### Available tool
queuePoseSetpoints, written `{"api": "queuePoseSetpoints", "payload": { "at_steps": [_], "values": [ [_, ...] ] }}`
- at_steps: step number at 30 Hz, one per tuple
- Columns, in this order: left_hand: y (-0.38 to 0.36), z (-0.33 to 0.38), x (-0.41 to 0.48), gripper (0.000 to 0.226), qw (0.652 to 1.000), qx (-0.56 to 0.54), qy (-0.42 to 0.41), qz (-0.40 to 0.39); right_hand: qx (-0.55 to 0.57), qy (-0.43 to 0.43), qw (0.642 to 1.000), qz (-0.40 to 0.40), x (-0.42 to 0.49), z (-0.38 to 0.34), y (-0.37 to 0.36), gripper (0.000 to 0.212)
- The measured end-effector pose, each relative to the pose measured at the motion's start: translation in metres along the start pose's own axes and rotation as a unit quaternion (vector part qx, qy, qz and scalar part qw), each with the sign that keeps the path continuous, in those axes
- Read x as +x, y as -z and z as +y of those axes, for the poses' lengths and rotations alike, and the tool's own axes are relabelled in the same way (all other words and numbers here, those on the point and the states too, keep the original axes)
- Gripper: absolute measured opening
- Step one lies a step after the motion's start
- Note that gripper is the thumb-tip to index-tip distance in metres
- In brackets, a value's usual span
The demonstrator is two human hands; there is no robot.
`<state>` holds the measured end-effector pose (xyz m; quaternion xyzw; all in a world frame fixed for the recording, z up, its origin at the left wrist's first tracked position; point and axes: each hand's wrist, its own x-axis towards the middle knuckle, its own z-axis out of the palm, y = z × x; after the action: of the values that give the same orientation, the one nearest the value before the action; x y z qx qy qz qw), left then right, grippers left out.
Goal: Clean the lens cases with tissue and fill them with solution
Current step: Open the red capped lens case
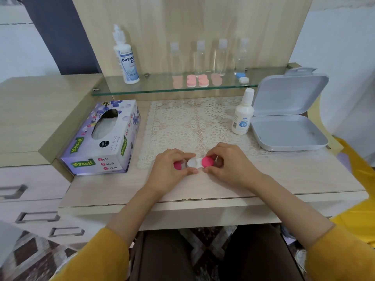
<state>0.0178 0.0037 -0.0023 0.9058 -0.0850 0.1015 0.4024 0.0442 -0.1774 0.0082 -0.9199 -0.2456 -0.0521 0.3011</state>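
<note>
Around the work spot

A cream lace mat point(182, 122) lies on the pale wooden bench point(294, 175), with a grey hinged box point(288, 136) open at its right. Four clear capped bottles point(221, 57) line the glass shelf point(158, 87) behind; drawers point(38, 217) stand left

- I see a pale wooden desk point(284, 179) with a lace mat point(182, 122) in its middle.
- Left of the mat lies a tissue box point(105, 138); right of it, a small white bottle point(242, 114) stands just beside an open grey box point(288, 130).
- Behind, a glass shelf point(158, 86) carries a tall solution bottle point(126, 57), four clear bottles point(221, 57) and pink lens cases point(196, 80).
</note>
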Motion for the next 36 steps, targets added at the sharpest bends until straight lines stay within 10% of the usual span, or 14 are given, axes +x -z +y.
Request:
{"api": "queuePoseSetpoints", "payload": {
  "at_steps": [36],
  "values": [
    [-0.001, 0.000, 0.000, 0.026, 1.000, 0.003, -0.006, 0.018, -0.042, 0.011, 0.994, -0.104, 0.004, -0.016, 0.015, 0.024]
  ]
}}
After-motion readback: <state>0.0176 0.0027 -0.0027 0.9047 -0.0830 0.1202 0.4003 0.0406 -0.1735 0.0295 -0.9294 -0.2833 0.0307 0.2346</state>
